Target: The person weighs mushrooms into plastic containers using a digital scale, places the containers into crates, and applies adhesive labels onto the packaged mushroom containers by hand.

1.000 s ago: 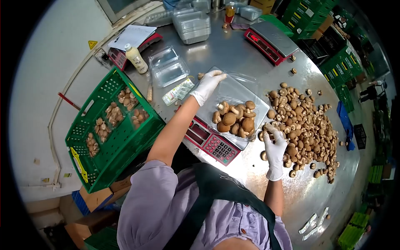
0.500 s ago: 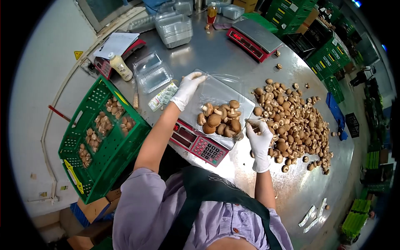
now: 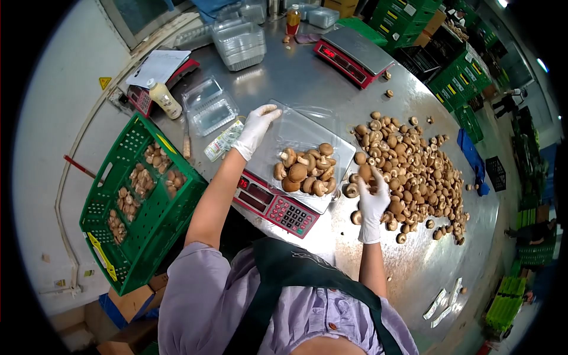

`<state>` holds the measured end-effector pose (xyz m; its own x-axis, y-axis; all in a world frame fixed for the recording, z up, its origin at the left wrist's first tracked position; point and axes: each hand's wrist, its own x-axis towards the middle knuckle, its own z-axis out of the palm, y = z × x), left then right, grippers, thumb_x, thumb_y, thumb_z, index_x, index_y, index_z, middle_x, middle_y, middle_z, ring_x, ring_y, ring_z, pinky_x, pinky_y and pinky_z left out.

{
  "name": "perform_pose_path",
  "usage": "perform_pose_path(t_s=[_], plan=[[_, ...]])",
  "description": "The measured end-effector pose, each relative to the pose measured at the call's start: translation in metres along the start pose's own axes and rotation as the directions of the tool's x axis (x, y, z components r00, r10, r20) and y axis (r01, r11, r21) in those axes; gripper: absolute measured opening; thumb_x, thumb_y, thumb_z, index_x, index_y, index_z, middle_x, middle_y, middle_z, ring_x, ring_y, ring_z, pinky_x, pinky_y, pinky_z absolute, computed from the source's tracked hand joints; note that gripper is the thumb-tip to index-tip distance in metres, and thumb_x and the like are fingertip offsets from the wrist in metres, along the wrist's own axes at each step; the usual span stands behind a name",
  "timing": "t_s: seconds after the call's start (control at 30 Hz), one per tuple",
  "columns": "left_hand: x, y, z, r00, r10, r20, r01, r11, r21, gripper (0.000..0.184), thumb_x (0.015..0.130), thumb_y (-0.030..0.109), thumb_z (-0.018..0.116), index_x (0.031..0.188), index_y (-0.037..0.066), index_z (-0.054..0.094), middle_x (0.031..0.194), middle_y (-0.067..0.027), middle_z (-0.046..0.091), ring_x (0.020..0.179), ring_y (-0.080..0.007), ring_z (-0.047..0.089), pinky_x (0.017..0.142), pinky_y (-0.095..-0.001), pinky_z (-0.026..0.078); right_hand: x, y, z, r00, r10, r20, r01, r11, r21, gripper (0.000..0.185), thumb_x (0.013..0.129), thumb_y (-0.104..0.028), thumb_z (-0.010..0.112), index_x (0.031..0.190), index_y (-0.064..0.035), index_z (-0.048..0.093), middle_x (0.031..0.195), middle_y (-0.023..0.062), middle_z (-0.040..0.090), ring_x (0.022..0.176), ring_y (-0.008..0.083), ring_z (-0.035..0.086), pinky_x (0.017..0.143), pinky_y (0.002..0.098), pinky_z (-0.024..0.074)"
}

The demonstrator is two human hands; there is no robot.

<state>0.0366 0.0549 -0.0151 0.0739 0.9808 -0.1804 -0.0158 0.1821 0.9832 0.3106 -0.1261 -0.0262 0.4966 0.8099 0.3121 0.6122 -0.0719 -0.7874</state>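
My gloved left hand (image 3: pixel 255 131) rests with fingers stretched out at the upper left edge of the scale (image 3: pixel 278 204). On the scale's plate stands a clear plastic box (image 3: pixel 305 145) holding several brown mushrooms (image 3: pixel 297 172). Its raised lid is see-through, so I cannot tell whether the left fingers touch it. My gloved right hand (image 3: pixel 373 204) is right of the scale, at the near left side of a large mushroom pile (image 3: pixel 414 171). Thumb and fingers close around a brown-capped mushroom (image 3: pixel 365 173); other loose mushrooms lie beside them.
A green crate (image 3: pixel 142 248) with several packed mushroom boxes stands at the left. Beyond the scale are an open clear box (image 3: pixel 210 112), a label sheet (image 3: pixel 223 141), a bottle (image 3: pixel 164 99), stacked boxes (image 3: pixel 239 44) and another scale (image 3: pixel 355 56). Paper strips (image 3: pixel 444 302) lie at the near right.
My right hand has moved from the box's right edge to the loose mushrooms, and a mushroom now shows between its fingers. The left hand stays by the scale's upper left edge. The view has shifted slightly.
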Motion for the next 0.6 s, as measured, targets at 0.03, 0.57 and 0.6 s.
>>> perform_pose_path(t_s=[0.03, 0.57, 0.6], plan=[[-0.003, 0.005, 0.000, 1.000, -0.002, -0.010, 0.002, 1.000, -0.006, 0.039, 0.080, 0.020, 0.065, 0.110, -0.003, 0.057, 0.101, -0.0069, 0.061, 0.091, -0.0135, 0.054, 0.081, -0.0245, 0.042, 0.003, 0.017, -0.005, 0.997, 0.065, -0.044, -0.071, 0.984, -0.161, 0.044, 0.071, -0.020, 0.072, 0.111, -0.0078, 0.059, 0.101, 0.0120, 0.061, 0.085, 0.0214, 0.059, 0.076, 0.0297, 0.0485], [-0.015, -0.001, 0.024, 0.987, -0.157, 0.044, 0.160, 0.985, -0.060, 0.052, 0.080, 0.028, 0.064, 0.123, 0.005, 0.046, 0.086, -0.0011, 0.055, 0.074, -0.0085, 0.049, 0.059, -0.0251, 0.041, 0.027, -0.041, 0.067, 0.793, -0.424, 0.437, 0.409, 0.903, 0.133, 0.051, 0.080, -0.028, 0.062, 0.118, 0.0012, 0.049, 0.121, 0.0245, 0.049, 0.113, 0.0361, 0.046, 0.097, 0.0410, 0.0362], [-0.019, -0.003, 0.027, 0.989, -0.145, -0.026, 0.141, 0.983, -0.118, 0.055, 0.081, 0.030, 0.063, 0.126, 0.006, 0.044, 0.099, -0.0046, 0.054, 0.084, -0.0137, 0.051, 0.063, -0.0279, 0.043, 0.020, -0.048, 0.072, 0.743, -0.541, 0.394, 0.570, 0.820, 0.051, 0.051, 0.077, -0.028, 0.065, 0.117, 0.0006, 0.050, 0.119, 0.0241, 0.050, 0.113, 0.0362, 0.045, 0.097, 0.0420, 0.0355]])
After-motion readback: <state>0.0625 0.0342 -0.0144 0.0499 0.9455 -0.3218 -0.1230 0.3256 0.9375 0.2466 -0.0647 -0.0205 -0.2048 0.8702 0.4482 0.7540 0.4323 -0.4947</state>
